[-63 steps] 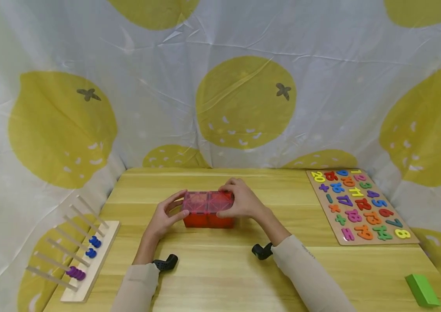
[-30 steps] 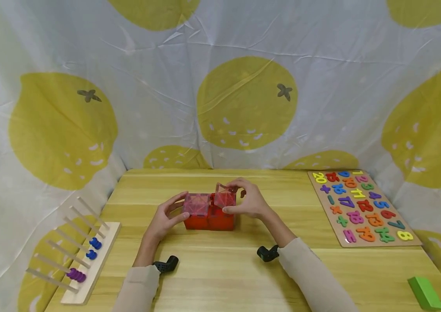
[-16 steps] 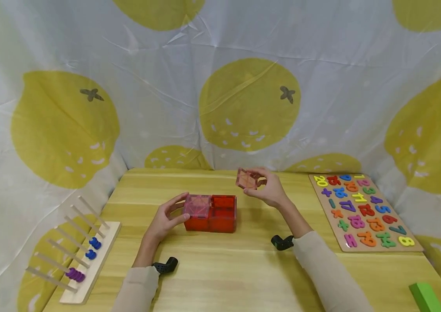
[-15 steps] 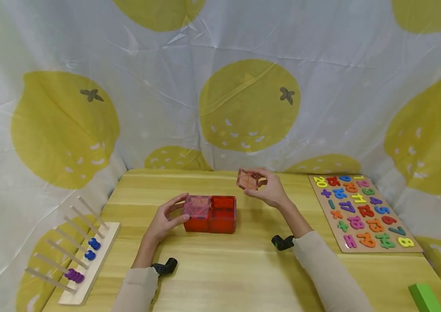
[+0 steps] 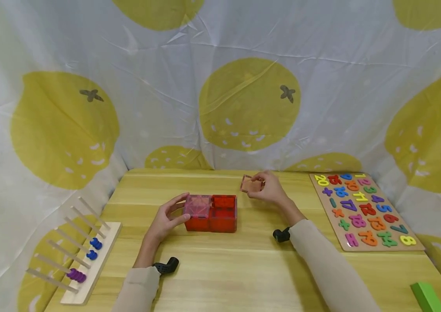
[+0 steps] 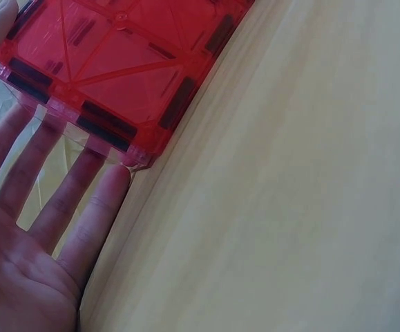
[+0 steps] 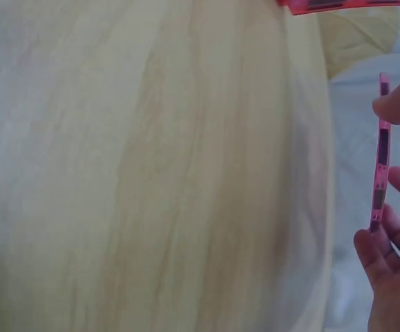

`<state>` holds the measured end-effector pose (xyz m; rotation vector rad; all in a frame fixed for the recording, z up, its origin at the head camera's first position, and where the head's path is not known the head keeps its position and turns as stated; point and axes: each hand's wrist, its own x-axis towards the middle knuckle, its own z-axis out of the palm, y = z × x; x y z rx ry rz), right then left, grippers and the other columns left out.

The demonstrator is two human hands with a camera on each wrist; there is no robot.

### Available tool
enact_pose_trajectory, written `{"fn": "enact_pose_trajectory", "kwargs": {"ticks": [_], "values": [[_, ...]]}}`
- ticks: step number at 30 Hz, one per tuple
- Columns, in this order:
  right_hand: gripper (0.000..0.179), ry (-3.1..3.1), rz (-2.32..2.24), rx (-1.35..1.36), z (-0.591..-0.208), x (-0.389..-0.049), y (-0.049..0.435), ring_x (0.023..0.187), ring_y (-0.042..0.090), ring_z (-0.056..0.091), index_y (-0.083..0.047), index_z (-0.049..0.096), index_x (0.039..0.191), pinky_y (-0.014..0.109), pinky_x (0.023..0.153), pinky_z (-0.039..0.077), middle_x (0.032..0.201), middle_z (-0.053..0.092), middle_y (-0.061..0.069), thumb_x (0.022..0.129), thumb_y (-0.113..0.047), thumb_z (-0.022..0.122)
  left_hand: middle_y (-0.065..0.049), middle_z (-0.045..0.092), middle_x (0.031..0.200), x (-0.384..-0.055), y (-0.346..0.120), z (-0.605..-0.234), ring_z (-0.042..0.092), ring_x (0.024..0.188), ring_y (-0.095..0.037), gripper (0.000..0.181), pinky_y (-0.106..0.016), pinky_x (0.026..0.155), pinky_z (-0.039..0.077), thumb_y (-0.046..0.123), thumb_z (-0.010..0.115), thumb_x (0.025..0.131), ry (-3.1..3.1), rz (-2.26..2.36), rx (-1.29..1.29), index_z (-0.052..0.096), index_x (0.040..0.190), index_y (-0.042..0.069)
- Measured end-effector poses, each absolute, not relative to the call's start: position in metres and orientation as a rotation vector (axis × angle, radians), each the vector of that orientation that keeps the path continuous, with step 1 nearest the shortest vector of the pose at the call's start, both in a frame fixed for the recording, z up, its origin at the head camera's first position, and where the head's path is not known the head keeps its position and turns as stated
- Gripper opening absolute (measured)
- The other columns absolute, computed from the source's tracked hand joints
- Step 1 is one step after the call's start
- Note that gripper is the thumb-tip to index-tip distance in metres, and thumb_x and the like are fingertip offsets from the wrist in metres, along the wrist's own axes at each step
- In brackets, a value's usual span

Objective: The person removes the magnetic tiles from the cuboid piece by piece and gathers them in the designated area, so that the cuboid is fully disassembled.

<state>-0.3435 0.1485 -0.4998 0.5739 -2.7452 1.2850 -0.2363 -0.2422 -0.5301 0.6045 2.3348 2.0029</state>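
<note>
A red box of translucent magnetic tiles [image 5: 216, 224] stands mid-table. A pinkish square tile [image 5: 197, 206] covers its left half; the right half is uncovered on top. My left hand [image 5: 163, 221] holds the box's left end, thumb at the front corner and fingers at the back. The left wrist view shows those fingers [image 6: 82, 200] along the red tile wall [image 6: 110, 55]. Behind and right of the box, my right hand [image 5: 271, 189] pinches a loose square magnetic tile [image 5: 246, 184] by its edges. The right wrist view has this tile [image 7: 383, 149] edge-on between thumb and fingers.
At the left stands a wooden peg rack [image 5: 95, 271] with blue and purple beads. A number puzzle board [image 5: 360, 212] lies at the right. Near the front right corner is a green block [image 5: 426, 297]. A lemon-print cloth [image 5: 158, 104] hangs behind the table [image 5: 220, 273].
My right hand has lifted the right-hand tile off the box and carried it back and right. It has since lowered and tilted flatter. The left hand has stayed on the box.
</note>
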Motion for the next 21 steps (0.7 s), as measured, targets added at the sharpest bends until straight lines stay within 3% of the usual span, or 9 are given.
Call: {"fn": "enact_pose_trajectory", "kwargs": {"ticks": [12,21], "values": [[0.04,-2.872,1.128,0.574,-0.508,-0.353,0.14,0.122,0.037,0.058,-0.004,0.071,0.115,0.048,0.101,0.053,0.135,0.06,0.018,0.078,-0.017,0.08,-0.015,0.046,0.158,-0.24,-0.237,-0.529,0.05,0.138,-0.04,0.064,-0.027,0.096,0.058,0.011,0.071,0.095,2.307,2.026,0.598,0.047,0.154,0.014],[0.032,-2.87,1.113,0.659,-0.514,-0.356,0.135,0.126,0.039,0.057,-0.005,0.072,0.112,0.048,0.1,0.054,0.141,0.057,0.022,0.082,-0.015,0.076,-0.018,0.046,0.158,-0.237,-0.241,-0.531,0.05,0.137,-0.041,0.065,-0.027,0.095,0.057,0.011,0.072,0.095,2.326,2.028,0.606,0.047,0.154,0.011]]}}
